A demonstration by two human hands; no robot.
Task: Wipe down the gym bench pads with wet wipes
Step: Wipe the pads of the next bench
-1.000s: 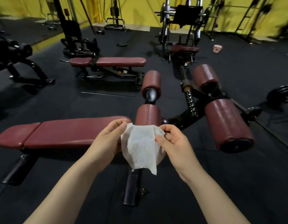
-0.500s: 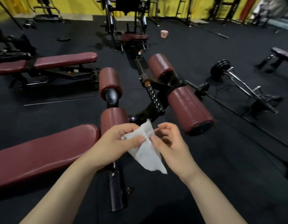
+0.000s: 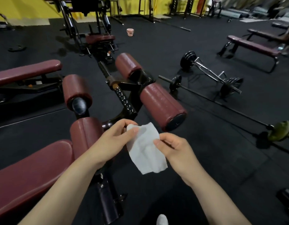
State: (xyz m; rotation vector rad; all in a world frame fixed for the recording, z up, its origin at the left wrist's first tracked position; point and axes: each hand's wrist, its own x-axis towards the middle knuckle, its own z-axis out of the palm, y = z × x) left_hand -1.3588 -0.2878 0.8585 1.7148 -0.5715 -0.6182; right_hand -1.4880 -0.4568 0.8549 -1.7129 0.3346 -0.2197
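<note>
Both hands pinch the wet wipe [image 3: 145, 148] mid-frame: left hand [image 3: 111, 143] on its top corner, right hand [image 3: 174, 148] on its edge. Wipe hangs lengthwise toward lower right, probably clear of the bench [image 3: 31, 172] at lower left.

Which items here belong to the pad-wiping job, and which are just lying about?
Job: wet wipe, pinched by left hand and right hand; bench pad; roller pads.
Lying about: barbell, pink bucket, loose weight plate.
</note>
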